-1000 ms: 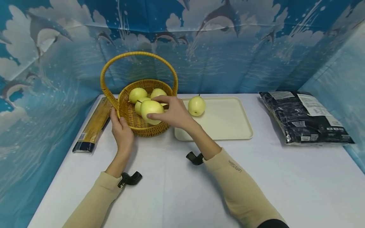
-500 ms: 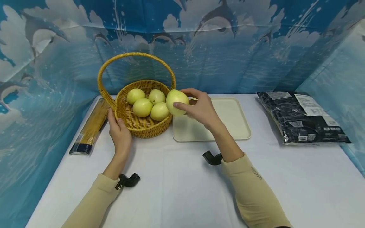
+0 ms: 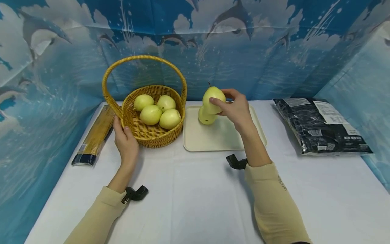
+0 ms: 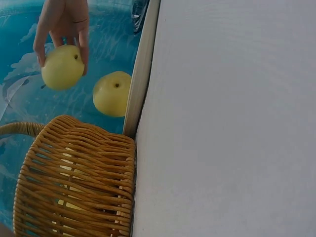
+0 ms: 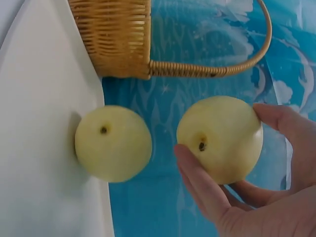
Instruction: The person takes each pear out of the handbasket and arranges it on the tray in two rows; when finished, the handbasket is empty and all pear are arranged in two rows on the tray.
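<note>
My right hand (image 3: 237,108) pinches a yellow-green pear (image 3: 213,97) between thumb and fingers, raised over the cream tray (image 3: 213,140). In the right wrist view the held pear (image 5: 219,140) shows its dark-centred end. Another pear (image 3: 206,118) rests on the tray, partly hidden by the held one in the head view. To the left stands a wicker basket (image 3: 155,141) with a tall arched handle and several pears (image 3: 151,115) inside. My left hand (image 3: 126,144) touches the basket's left side, fingers fairly straight beside the base of the handle.
A long yellow packet (image 3: 95,135) with a dark end lies left of the basket. A black plastic parcel (image 3: 323,128) with white labels lies at the right. Behind the white-covered table (image 3: 189,196) hangs a blue dolphin-print curtain (image 3: 225,67).
My right hand has lifted the pear out of the basket and carried it right, over the tray. My left hand stays at the basket's side.
</note>
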`<state>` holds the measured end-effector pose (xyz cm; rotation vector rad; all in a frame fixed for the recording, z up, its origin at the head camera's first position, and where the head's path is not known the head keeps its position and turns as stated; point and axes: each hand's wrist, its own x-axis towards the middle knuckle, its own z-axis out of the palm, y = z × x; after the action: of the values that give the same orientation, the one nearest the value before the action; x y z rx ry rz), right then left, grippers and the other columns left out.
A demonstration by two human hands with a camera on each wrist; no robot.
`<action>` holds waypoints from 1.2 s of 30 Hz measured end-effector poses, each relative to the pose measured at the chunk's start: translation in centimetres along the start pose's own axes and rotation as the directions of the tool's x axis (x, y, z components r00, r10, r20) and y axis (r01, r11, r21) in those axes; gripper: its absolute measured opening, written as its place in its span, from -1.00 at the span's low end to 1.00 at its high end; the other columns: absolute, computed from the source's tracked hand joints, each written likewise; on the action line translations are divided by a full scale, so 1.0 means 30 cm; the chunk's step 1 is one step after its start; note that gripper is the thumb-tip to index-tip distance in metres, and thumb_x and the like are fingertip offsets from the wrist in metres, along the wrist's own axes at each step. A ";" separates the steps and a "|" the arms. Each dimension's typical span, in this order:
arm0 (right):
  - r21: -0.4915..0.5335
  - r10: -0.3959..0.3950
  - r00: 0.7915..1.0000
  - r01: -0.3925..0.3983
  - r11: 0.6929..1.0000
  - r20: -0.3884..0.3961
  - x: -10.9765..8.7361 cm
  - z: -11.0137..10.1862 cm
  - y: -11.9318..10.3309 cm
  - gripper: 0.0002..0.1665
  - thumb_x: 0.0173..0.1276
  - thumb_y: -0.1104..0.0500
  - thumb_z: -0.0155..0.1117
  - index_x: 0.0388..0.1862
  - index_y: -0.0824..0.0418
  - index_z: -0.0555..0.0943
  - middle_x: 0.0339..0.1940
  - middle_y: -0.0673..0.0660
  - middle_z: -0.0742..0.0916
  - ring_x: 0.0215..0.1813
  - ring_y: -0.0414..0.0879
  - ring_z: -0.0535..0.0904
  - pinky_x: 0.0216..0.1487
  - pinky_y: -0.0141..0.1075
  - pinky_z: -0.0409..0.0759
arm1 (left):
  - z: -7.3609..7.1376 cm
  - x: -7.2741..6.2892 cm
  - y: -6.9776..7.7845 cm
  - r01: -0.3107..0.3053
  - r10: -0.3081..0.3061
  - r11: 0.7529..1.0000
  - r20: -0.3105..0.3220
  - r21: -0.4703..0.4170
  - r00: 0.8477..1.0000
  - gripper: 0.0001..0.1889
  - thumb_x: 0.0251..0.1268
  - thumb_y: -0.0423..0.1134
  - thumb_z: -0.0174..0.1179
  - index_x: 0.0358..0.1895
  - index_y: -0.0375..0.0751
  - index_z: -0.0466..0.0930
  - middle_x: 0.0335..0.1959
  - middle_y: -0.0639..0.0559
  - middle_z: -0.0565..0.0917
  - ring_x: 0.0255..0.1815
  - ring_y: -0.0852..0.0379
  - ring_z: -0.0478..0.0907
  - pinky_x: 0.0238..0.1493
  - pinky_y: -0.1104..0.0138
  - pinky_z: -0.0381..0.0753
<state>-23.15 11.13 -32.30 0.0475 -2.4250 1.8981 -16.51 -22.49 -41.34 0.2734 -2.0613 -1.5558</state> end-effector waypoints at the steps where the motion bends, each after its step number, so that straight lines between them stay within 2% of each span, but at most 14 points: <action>1: -0.007 0.010 1.000 -0.010 1.000 -0.016 0.003 -0.008 0.005 -0.24 0.33 -0.07 0.56 0.42 0.19 0.56 0.31 0.19 0.61 0.10 0.06 0.71 -0.16 -0.23 0.83 | 0.001 0.000 0.005 0.004 -0.004 1.000 0.001 -0.004 1.000 -0.40 0.76 -0.35 -0.29 0.74 -0.09 -0.09 0.74 0.00 0.09 0.70 0.08 0.11 0.68 0.21 0.17; 6: -0.034 0.077 0.993 -0.080 0.996 -0.093 0.021 -0.043 0.032 -0.19 0.32 -0.11 0.54 0.43 0.23 0.53 0.29 0.22 0.59 0.17 0.09 0.65 -0.24 -0.25 0.83 | -0.001 -0.001 0.012 0.013 -0.013 1.000 0.002 -0.013 1.000 -0.40 0.74 -0.40 -0.30 0.73 -0.16 -0.09 0.73 -0.10 0.08 0.71 -0.02 0.10 0.69 0.16 0.15; 11: -0.030 0.118 0.984 -0.123 0.992 -0.133 0.046 -0.077 0.059 -0.14 0.33 -0.12 0.53 0.47 0.27 0.48 0.29 0.27 0.55 0.27 0.15 0.60 -0.22 -0.21 0.84 | -0.001 0.003 0.000 0.005 -0.005 1.000 -0.007 0.022 1.000 -0.40 0.76 -0.32 -0.28 0.74 -0.07 -0.08 0.74 0.04 0.08 0.70 0.16 0.09 0.68 0.30 0.13; 19: -0.100 0.198 0.970 -0.213 0.972 -0.142 0.062 -0.105 0.112 -0.16 0.36 -0.13 0.49 0.47 0.29 0.50 0.32 0.32 0.56 0.31 0.19 0.58 0.05 0.06 0.79 | -0.007 0.002 -0.018 0.011 -0.011 0.999 0.004 0.033 1.000 -0.41 0.78 -0.24 -0.28 0.75 0.03 -0.09 0.73 0.13 0.09 0.69 0.23 0.09 0.67 0.35 0.14; 23: -0.142 0.245 0.959 -0.264 0.954 -0.139 0.067 -0.107 0.149 -0.10 0.35 -0.15 0.50 0.49 0.31 0.47 0.36 0.36 0.53 0.31 0.21 0.57 -0.01 0.00 0.81 | -0.006 -0.007 -0.022 0.003 -0.002 0.999 -0.003 0.033 1.000 -0.41 0.77 -0.27 -0.27 0.74 0.00 -0.06 0.72 0.10 0.13 0.68 0.22 0.11 0.67 0.33 0.15; 27: -0.158 0.281 0.952 -0.299 0.941 -0.122 0.073 -0.101 0.182 -0.07 0.33 -0.15 0.51 0.49 0.35 0.45 0.51 0.41 0.38 0.42 0.22 0.49 -0.07 -0.04 0.82 | -0.007 -0.012 -0.025 -0.006 0.006 1.000 -0.002 0.013 1.000 -0.41 0.77 -0.30 -0.27 0.74 0.00 -0.05 0.72 0.08 0.13 0.69 0.18 0.12 0.67 0.30 0.17; 30: -0.184 0.306 0.945 -0.324 0.928 -0.119 0.080 -0.096 0.202 -0.08 0.32 -0.16 0.52 0.46 0.36 0.46 0.54 0.44 0.32 0.48 0.22 0.39 -0.10 -0.06 0.83 | -0.007 -0.014 -0.025 -0.008 0.008 1.000 -0.001 0.003 1.000 -0.40 0.76 -0.31 -0.27 0.74 -0.01 -0.06 0.72 0.08 0.13 0.69 0.17 0.12 0.67 0.28 0.18; 36: -0.236 0.293 0.947 -0.316 0.919 -0.130 0.101 -0.090 0.217 -0.09 0.30 -0.19 0.52 0.41 0.37 0.49 0.44 0.43 0.42 0.43 0.23 0.40 -0.21 -0.12 0.84 | 0.001 -0.005 -0.009 -0.002 0.002 1.000 -0.014 0.008 1.000 -0.41 0.76 -0.34 -0.28 0.73 -0.07 -0.05 0.72 0.03 0.13 0.70 0.13 0.11 0.68 0.27 0.17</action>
<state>-26.50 15.35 -37.76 -0.4460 -2.7179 1.6226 -16.46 -22.48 -41.65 0.2844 -2.0570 -1.5412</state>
